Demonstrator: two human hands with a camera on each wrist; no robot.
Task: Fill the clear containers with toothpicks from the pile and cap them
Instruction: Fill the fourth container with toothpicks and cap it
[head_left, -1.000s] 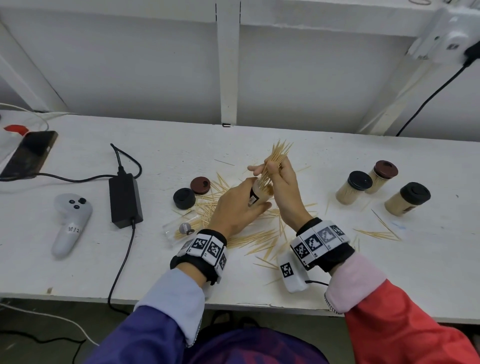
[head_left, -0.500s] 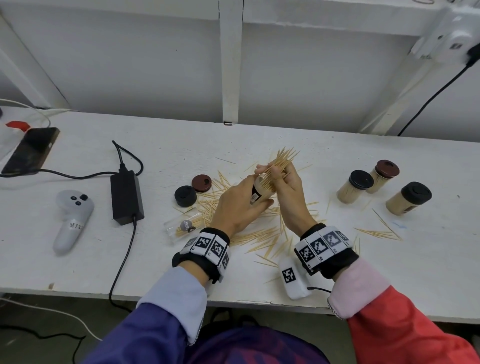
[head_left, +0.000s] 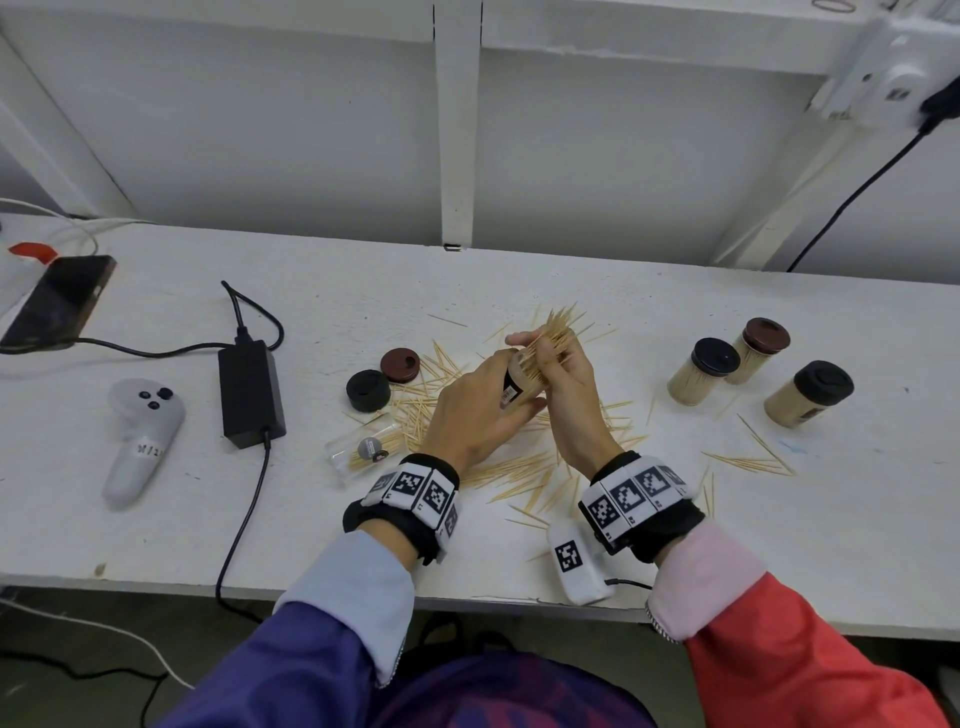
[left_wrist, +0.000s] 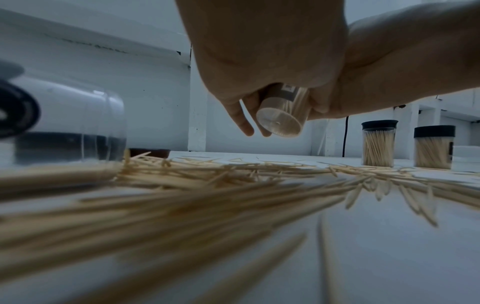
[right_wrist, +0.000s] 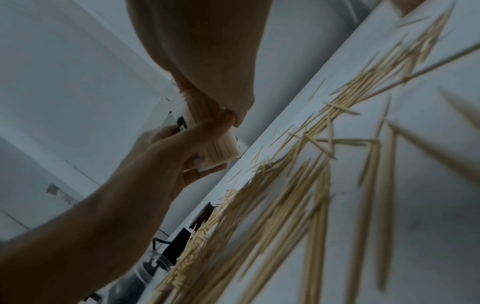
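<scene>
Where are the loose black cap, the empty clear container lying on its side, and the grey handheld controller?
Loose black round cap (head_left: 368, 390), head view, its top.
Empty clear plastic container (head_left: 358, 451), head view, its side wall.
Grey handheld controller (head_left: 140, 436), head view, its handle.

Setting: you sit at a workbench in a plain workshop or data-recording station. Evidence:
- white painted bench (head_left: 675, 545) against a white panelled wall with upright struts (head_left: 457, 130);
- power adapter (head_left: 251, 395) with trailing cable;
- handheld VR controller (head_left: 139, 436);
- phone (head_left: 57, 301) on charge;
- wall socket box (head_left: 904, 78);
- marker-tagged wristbands (head_left: 410, 491) on your arms.
</scene>
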